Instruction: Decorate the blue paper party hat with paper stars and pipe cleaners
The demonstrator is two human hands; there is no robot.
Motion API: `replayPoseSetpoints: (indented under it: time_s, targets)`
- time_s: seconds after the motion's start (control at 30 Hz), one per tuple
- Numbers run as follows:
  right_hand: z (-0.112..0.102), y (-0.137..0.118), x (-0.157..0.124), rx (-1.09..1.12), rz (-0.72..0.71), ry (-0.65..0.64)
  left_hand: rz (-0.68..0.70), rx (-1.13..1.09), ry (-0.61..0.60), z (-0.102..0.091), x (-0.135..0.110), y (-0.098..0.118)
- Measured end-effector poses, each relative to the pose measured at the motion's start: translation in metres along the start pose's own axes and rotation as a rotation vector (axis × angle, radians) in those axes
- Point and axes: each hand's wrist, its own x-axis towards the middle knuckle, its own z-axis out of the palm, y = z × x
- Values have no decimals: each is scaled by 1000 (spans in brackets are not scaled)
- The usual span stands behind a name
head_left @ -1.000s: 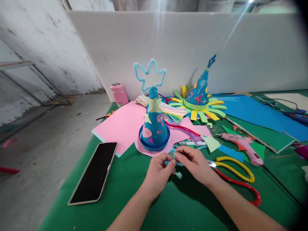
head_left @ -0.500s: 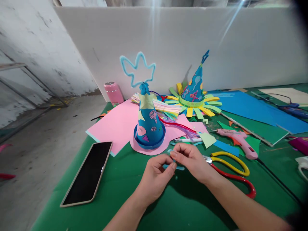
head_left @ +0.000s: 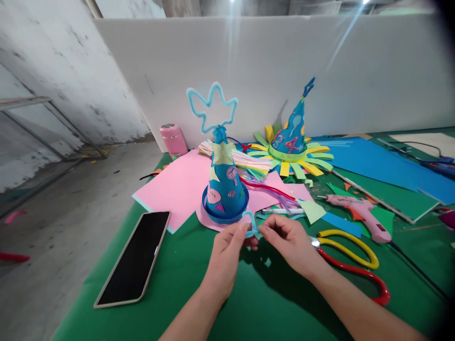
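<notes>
A short piece of light-blue pipe cleaner (head_left: 253, 222), bent into a small curve, is pinched between the thumb and fingers of my left hand (head_left: 230, 253). My right hand (head_left: 289, 241) is closed in a pinch at the piece's right end; its fingertips appear to touch it. Just behind my hands stands a blue paper cone hat (head_left: 227, 182) with yellow stars and pink stickers. A light-blue pipe cleaner crown shape (head_left: 212, 106) rises from its tip. Scissors (head_left: 348, 251) with yellow and red handles lie beside my right wrist.
A phone (head_left: 133, 258) lies at left on the green table (head_left: 170, 293). At right sits a pink glue gun (head_left: 359, 210) with a black cord. Behind are a second cone hat (head_left: 292, 130), a pipe cleaner bundle (head_left: 245, 158), pink paper (head_left: 170, 184) and a pink bottle (head_left: 173, 140).
My hands have drawn slightly apart, and the small blue piece now shows as an upright curve above my left fingers. The view has shifted a little, moving everything slightly right and down.
</notes>
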Motion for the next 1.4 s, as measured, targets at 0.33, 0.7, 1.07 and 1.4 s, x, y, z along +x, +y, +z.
replayPoseSetpoints:
  time_s: [0.33,0.7,1.07,1.4]
  targets:
    - [-2,1,-2,14,-24,-45,-2,59,-48,3,1,6]
    - [-6,4,-2,130,33,-166,-22,116,-200,-5,-1,10]
    - [-2,3,-4,71,-11,-99,122,314,-82,2,-3,10]
    - [0,6,-6,5,-87,-29,156,454,-167,5,-6,11]
